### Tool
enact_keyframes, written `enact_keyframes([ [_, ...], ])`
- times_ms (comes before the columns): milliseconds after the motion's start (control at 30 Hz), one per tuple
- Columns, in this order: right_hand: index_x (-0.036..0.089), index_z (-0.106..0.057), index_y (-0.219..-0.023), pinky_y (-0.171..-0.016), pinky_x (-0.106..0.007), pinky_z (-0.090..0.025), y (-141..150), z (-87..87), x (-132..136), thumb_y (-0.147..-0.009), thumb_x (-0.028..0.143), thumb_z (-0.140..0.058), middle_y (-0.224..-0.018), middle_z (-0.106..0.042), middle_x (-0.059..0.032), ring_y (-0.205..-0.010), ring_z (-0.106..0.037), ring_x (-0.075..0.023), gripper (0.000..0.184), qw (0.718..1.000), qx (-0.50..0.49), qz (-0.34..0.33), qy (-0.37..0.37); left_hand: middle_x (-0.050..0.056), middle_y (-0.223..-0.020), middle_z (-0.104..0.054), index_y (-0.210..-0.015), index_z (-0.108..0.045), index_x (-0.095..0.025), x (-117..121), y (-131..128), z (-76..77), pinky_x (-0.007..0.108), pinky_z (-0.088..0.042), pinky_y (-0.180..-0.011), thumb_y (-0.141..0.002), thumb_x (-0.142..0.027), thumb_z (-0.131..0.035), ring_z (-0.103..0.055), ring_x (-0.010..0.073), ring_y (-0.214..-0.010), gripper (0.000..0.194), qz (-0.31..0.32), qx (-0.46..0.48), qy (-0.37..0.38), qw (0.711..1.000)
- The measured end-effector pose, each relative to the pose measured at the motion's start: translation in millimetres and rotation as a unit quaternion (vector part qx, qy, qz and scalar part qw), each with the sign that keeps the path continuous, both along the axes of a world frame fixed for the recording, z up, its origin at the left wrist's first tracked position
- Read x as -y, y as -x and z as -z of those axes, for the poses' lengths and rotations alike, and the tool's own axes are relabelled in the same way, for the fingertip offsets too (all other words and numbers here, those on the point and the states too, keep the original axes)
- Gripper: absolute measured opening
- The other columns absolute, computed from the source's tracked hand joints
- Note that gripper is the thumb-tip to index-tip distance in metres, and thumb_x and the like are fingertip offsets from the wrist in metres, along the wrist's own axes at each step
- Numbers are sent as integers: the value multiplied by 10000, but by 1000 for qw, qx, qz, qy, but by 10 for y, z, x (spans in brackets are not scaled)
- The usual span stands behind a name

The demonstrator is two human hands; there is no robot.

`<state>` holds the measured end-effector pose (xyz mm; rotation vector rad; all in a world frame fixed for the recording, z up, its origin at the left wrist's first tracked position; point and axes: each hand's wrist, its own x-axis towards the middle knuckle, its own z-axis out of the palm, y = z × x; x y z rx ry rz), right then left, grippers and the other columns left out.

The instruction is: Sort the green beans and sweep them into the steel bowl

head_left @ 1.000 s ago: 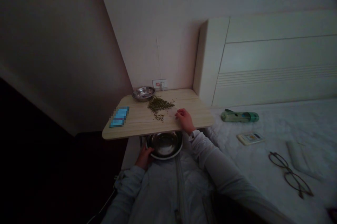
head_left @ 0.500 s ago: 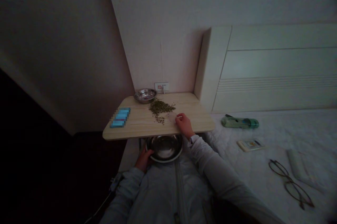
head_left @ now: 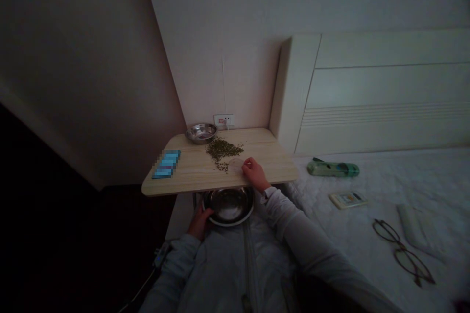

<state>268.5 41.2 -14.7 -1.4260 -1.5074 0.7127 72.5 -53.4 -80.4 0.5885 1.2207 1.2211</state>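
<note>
My left hand (head_left: 200, 222) grips the left rim of a stainless steel bowl (head_left: 229, 207), held at my lap under the table's front edge. My right hand (head_left: 254, 173) is closed over the front right of the small wooden table (head_left: 187, 176), pinching a thin see-through plastic piece (head_left: 235, 165) with a rounded outline. That piece lies low over the tabletop, close to a few stray grains. Beyond it spreads a loose heap of small green grains, like mung beans (head_left: 222, 148). A second steel bowl (head_left: 201, 133) stands at the table's back left, touching or nearly touching the heap.
A phone with a lit, blurred screen (head_left: 166, 164) lies on the table's left side. On the bed (head_left: 316, 225) at right are a green bottle (head_left: 332, 168), a pale phone (head_left: 347, 200), eyeglasses (head_left: 398, 244) and a pale case (head_left: 413, 227). A wall socket (head_left: 223, 120) sits behind the table.
My right hand has shifted slightly left with the plastic piece, bringing it closer to the stray grains. My left hand keeps its hold on the bowl. The camera has tilted a little.
</note>
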Motion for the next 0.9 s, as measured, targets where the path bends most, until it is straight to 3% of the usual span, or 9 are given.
enact_keyframes([
  [133,210,-453,-685,-537,-245,-291,-1,12,-16,-677,226,-424,-509,-487,47,-521,-446,-118,35,1000,-2,4,-1,34,-797,-652,-1057,-552,-172,18,-18,-69,267,-456,-565,-529,-103,-560,-607,198,-737,533,3,-13,-17,1000],
  [333,206,-449,-654,-566,-249,-305,-8,56,-63,-670,239,-429,-548,-478,40,-564,-442,-119,41,1000,3,17,-14,24,-720,-650,-1027,-572,-148,25,-15,-104,282,-461,-596,-512,-106,-544,-612,208,-719,518,-9,-20,-19,1000],
  [633,195,-448,-709,-585,-239,-389,-27,91,-157,-665,246,-445,-605,-554,42,-562,-507,-101,68,989,-147,-17,7,18,-704,-645,-928,-572,-146,25,-26,-100,270,-455,-586,-491,-83,-507,-614,205,-734,446,-14,-23,-3,1000],
  [900,194,-498,-783,-613,-249,-397,-20,66,-368,-671,259,-453,-618,-560,36,-569,-502,-102,137,992,-128,-17,14,23,-772,-657,-989,-572,-151,35,-37,-125,263,-455,-600,-485,-79,-509,-614,205,-767,513,-9,-9,-12,1000],
])
